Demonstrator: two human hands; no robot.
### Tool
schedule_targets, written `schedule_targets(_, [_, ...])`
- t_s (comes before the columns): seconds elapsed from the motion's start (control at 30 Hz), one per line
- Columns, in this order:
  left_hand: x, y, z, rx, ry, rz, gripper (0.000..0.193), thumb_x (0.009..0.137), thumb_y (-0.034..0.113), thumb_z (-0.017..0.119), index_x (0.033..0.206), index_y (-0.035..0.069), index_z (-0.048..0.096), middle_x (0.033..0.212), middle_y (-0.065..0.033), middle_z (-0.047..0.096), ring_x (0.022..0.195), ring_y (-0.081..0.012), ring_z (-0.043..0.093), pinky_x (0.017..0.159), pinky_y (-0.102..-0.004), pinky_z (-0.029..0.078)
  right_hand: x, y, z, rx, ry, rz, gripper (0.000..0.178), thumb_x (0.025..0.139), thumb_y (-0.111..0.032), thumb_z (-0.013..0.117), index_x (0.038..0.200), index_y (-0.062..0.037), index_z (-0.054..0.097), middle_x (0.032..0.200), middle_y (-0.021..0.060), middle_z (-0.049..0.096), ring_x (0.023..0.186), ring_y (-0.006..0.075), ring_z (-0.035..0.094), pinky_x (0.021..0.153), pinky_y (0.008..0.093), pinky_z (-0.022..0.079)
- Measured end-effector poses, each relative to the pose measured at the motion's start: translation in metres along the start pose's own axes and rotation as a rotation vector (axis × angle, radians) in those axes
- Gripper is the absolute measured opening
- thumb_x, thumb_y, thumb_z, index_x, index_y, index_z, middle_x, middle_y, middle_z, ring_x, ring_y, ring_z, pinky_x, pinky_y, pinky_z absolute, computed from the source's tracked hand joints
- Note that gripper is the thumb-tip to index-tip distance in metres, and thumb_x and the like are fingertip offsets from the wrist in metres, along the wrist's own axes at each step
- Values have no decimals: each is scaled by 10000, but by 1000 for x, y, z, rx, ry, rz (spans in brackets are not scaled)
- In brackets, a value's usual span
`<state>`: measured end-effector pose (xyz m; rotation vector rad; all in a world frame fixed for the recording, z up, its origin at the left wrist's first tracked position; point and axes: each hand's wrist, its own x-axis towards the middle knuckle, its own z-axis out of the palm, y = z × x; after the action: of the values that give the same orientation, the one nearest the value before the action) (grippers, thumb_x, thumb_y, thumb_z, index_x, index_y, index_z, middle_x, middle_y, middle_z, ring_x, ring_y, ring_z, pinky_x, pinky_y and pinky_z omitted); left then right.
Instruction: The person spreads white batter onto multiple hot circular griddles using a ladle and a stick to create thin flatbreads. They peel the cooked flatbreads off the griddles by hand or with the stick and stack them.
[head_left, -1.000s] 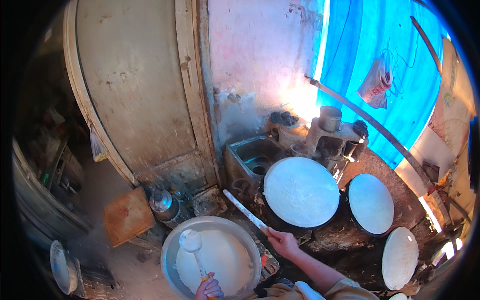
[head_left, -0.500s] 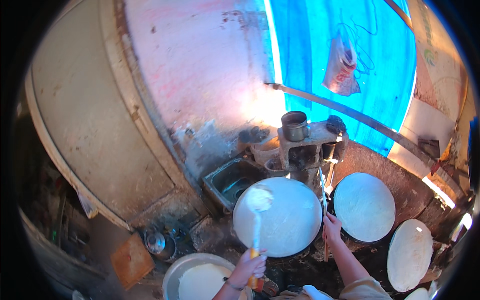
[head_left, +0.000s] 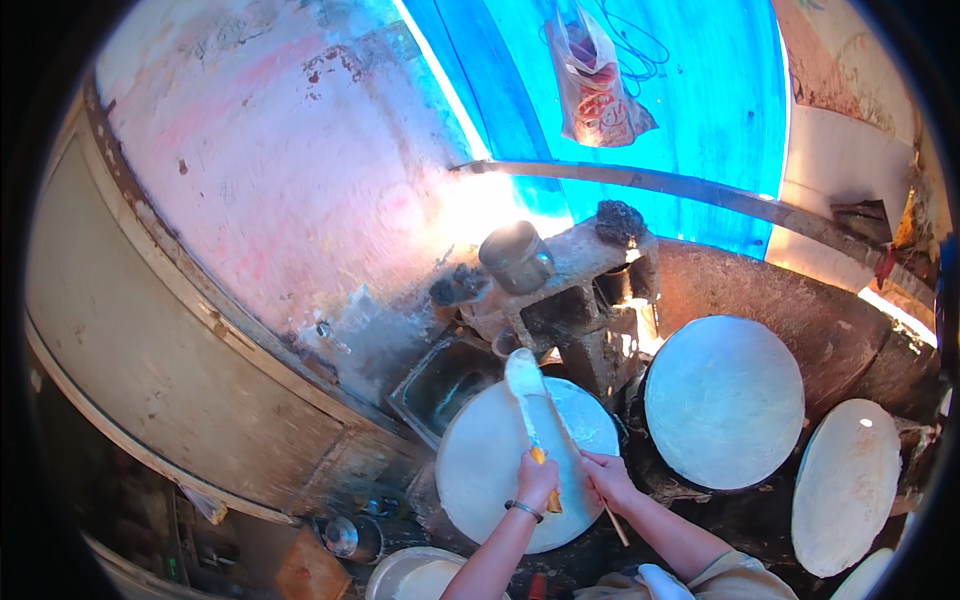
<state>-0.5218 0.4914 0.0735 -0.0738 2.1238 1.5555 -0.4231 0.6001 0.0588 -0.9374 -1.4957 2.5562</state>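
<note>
Ladle (head_left: pixel 523 372) and stick (head_left: pixel 557 412) over one pale griddle (head_left: pixel 475 470)

The left hand (head_left: pixel 538 482) is closed around the ladle's yellow grip, over the middle of the griddle; the long shaft, I judge, lets the scoop reach the far rim while the knuckles stay back. The right hand (head_left: pixel 607 480), over the griddle's right side, is narrowed around the slim stick, whose tail juts past the near edge; held slantwise like this, it probably leaves room for the ladle beside it. Whether either tool touches the surface, I cannot tell.

The griddle is a broad, flat disc, whitish and matte. To its right stands a second disc (head_left: pixel 724 402), equally smooth and pale, and farther right a third disc (head_left: pixel 846 488). A basin (head_left: pixel 384 578) with a pale content sits at the griddle's near left, likely within easy reach of the ladle. Beyond the griddle, a dull metal pot (head_left: pixel 517 258) rests on a rough, hollowed block (head_left: pixel 562 312); a box-shaped metal tub (head_left: pixel 412 388) lies at its far left.
</note>
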Motion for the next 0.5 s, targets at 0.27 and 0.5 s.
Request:
schedule_targets(0.27, [-1, 34, -32, -805, -419, -415, 122, 872, 39, 452, 992, 40, 473, 567, 12, 372, 402, -61, 365, 358, -206, 331, 8, -18, 6, -6, -85, 88, 322, 890, -220, 502, 1175, -78, 556, 528, 6, 420, 351, 96, 366, 325, 238, 277])
schedule_targets(0.5, [-57, 41, -75, -1003, -682, -257, 212, 887, 64, 457, 1098, 42, 461, 574, 33, 358, 427, -29, 348, 395, -155, 300, -40, -41, 6, 340, -85, -46, 394, 900, -206, 486, 1269, -68, 458, 535, 16, 416, 352, 103, 355, 331, 241, 291])
